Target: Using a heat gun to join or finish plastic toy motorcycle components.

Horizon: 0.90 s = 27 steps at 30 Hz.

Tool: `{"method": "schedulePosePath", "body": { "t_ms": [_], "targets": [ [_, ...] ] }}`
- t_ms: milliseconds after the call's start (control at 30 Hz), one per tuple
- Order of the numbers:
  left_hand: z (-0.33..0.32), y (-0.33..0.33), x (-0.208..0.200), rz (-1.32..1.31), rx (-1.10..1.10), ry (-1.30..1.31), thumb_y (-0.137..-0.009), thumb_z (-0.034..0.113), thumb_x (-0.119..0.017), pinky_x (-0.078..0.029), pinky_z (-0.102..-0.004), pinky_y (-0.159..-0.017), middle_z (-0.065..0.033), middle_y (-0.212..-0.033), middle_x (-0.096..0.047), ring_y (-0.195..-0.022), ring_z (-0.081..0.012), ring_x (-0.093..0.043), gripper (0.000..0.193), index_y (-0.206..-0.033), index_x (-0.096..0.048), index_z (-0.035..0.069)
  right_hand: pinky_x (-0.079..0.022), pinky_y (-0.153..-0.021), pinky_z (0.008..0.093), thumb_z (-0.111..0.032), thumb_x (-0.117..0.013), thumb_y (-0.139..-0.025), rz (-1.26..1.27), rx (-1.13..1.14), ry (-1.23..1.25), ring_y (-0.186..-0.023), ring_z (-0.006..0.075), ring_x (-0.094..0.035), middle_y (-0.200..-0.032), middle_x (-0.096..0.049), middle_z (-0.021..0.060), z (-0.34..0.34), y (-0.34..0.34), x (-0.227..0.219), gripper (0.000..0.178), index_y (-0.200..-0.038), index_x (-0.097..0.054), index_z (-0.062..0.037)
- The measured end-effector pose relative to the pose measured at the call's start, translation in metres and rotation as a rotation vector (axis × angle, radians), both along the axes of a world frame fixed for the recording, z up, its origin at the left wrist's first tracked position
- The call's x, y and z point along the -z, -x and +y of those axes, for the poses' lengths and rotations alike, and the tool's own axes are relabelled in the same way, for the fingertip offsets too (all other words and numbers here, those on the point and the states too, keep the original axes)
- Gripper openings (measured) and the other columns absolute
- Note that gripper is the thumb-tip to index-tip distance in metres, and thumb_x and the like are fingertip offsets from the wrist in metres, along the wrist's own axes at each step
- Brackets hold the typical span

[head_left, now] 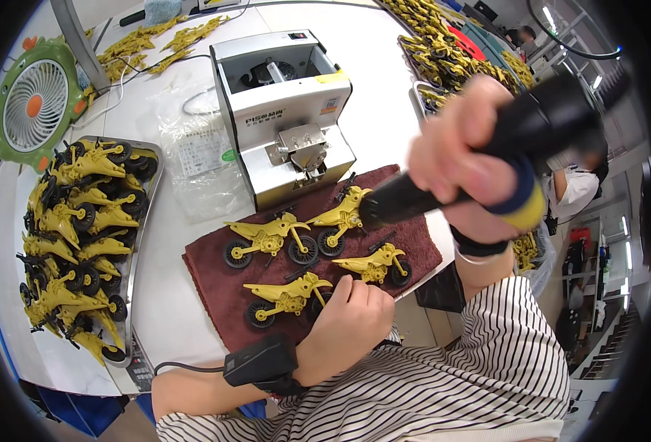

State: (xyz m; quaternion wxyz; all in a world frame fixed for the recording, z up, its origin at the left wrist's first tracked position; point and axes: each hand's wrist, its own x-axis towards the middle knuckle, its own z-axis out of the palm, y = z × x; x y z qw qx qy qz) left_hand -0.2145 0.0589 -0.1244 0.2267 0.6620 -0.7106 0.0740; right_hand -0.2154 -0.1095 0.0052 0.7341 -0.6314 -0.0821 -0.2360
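Right hand [462, 151]: clenched round black power screwdriver [403, 200], best held square to toy motorcycle [344, 214].
Left hand [351, 317]: curled; its grasp I cannot tell.

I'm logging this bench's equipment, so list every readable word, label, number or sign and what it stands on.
Boxy silver-and-black metal machine: dark front lettering, not copied here; the line below is too small.
Small pale rectangular sticker on its front: too small.
White printed paper sheet: too small.
Dark flat strip with pale marks, lower left: too small.
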Motion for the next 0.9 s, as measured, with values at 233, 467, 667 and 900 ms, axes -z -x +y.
{"method": "schedulePosePath", "body": {
  "t_ms": [233, 467, 667, 900],
  "targets": [
    [-0.013, -0.008, 0.012, 0.021, -0.119, 0.067, -0.065, 0.016, -0.062, -0.042, -0.0333, -0.074, -0.0065, -0.075, -0.049, -0.071, -0.021, -0.049, 0.019, -0.079, -0.056, 0.004, -0.044, -0.055, 0.0283, -0.002, -0.07, -0.071, -0.03, 0.075, -0.021, -0.056, 0.0144, -0.052, -0.064, -0.051, 0.0022, -0.002, 0.067, 0.007, 0.033, -0.087, -0.042, -0.0092],
    [-0.02, -0.022, 0.01, 0.243, -0.165, -0.118, -0.068, 0.022, -0.071, -0.039, -0.0343, -0.074, -0.0071, -0.087, -0.055, -0.085, -0.0226, -0.051, 0.038, -0.097, -0.061, 0.001, -0.045, -0.054, 0.0282, -0.005, -0.071, -0.072, -0.016, 0.215, -0.001, -0.053, 0.0132, -0.051, -0.061, -0.051, 0.0023, 0.001, 0.081, 0.026, 0.032, -0.085, -0.043, -0.0092],
    [-0.021, -0.021, 0.014, 0.243, -0.154, -0.083, -0.067, 0.02, -0.072, -0.04, -0.0338, -0.075, -0.0072, -0.087, -0.055, -0.086, -0.0228, -0.052, 0.038, -0.098, -0.061, 0.001, -0.041, -0.052, 0.0288, -0.007, -0.072, -0.072, 0.096, 0.281, 0.025, -0.052, 0.0147, -0.05, -0.061, -0.049, 0.0014, 0.004, 0.075, 0.046, 0.031, -0.083, -0.043, -0.009],
    [-0.021, -0.02, 0.023, 0.23, -0.146, -0.047, -0.067, 0.017, -0.072, -0.042, -0.0327, -0.071, -0.0068, -0.086, -0.053, -0.084, -0.022, -0.052, 0.038, -0.1, -0.061, 0.002, -0.042, -0.05, 0.0278, -0.007, -0.075, -0.07, 0.164, 0.275, 0.06, -0.05, 0.0142, -0.05, -0.06, -0.05, 0.0012, 0.005, 0.07, 0.049, 0.033, -0.083, -0.044, -0.0088]
  ]
}}
